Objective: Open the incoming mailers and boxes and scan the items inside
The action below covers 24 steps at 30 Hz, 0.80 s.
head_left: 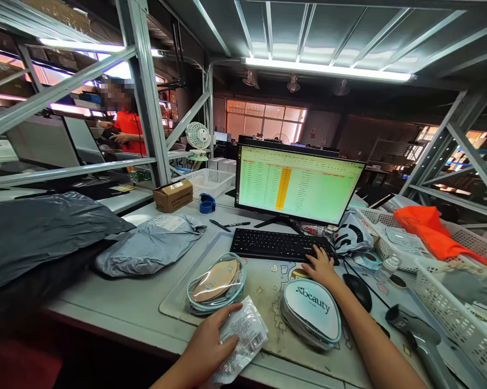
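Workroom w/ steel rack frame: L hand grips printed sachet at white desk's front edge; R hand, fingers spread, on black keyboard. Beyond grip, clear pouch w/ beige insert on cartoon mat; strip of mat, then "beauty" pouch, to grip's R; farther R, perf. basket w/ grey bag.

1 brn box nr wht bskt, fan behind
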Available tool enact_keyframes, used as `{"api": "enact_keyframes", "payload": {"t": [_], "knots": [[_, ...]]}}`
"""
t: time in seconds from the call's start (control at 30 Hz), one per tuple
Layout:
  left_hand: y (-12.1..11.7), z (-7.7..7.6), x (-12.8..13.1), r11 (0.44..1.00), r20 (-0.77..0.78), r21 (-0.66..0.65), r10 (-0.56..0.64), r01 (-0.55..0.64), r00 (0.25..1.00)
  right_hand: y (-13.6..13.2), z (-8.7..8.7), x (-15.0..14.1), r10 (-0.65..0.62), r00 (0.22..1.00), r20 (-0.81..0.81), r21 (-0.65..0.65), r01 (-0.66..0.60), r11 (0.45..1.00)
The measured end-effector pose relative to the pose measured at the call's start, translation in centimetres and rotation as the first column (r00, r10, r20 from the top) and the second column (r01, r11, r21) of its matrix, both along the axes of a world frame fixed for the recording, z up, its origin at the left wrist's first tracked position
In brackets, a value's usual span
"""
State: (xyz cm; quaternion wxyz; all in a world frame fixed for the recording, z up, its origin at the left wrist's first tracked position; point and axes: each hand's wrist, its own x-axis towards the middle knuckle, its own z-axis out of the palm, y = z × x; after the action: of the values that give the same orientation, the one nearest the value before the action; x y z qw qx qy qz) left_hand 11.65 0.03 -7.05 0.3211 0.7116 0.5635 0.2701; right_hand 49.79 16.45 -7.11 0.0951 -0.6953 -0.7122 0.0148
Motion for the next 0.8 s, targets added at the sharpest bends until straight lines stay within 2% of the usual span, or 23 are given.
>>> {"api": "enact_keyframes", "payload": {"t": [0.23,0.33,0.43,0.53,0.6,0.67,0.73,0.77,0.8], "knots": [[-0.5,0.1,0.0,1.0,0.061,0.002,0.03,-0.03,0.998,-0.1,0.0,-0.2,-0.013,1.0,-0.025,-0.026,0.012,1.0],[-0.6,0.3,0.2,0.999,0.084,0.011,0.03,-0.031,0.996,-0.6,0.6,-0.6,-0.03,0.998,-0.059,-0.01,0.029,1.0],[-0.5,0.4,0.1,1.0,0.125,0.028,0.01,-0.014,0.992,-1.7,3.0,-0.9,-0.062,0.989,-0.131,0.072,0.072,0.995],[-0.2,0.1,-0.3,0.999,0.223,0.047,-0.021,0.01,0.975,-3.7,6.8,-2.0,-0.066,0.969,-0.239,0.164,0.107,0.981],[-0.2,0.0,-0.4,0.999,0.325,0.033,-0.02,0.01,0.945,-6.1,9.0,-3.8,0.017,0.95,-0.311,0.175,0.039,0.984],[-0.5,0.3,0.2,0.999,0.389,0.023,-0.034,0.027,0.921,-9.7,10.1,-6.2,0.141,0.918,-0.37,0.138,-0.096,0.986],[-1.3,1.1,1.6,0.993,0.341,0.072,-0.116,0.098,0.933,-14.0,9.8,-8.7,0.233,0.871,-0.433,0.04,-0.239,0.97],[-1.8,1.5,2.5,0.982,0.282,0.116,-0.179,0.152,0.943,-16.2,9.3,-9.7,0.273,0.829,-0.487,-0.036,-0.332,0.943],[-2.3,1.9,3.4,0.963,0.211,0.165,-0.246,0.214,0.946,-18.2,8.6,-10.5,0.289,0.754,-0.59,-0.129,-0.442,0.888]]}}
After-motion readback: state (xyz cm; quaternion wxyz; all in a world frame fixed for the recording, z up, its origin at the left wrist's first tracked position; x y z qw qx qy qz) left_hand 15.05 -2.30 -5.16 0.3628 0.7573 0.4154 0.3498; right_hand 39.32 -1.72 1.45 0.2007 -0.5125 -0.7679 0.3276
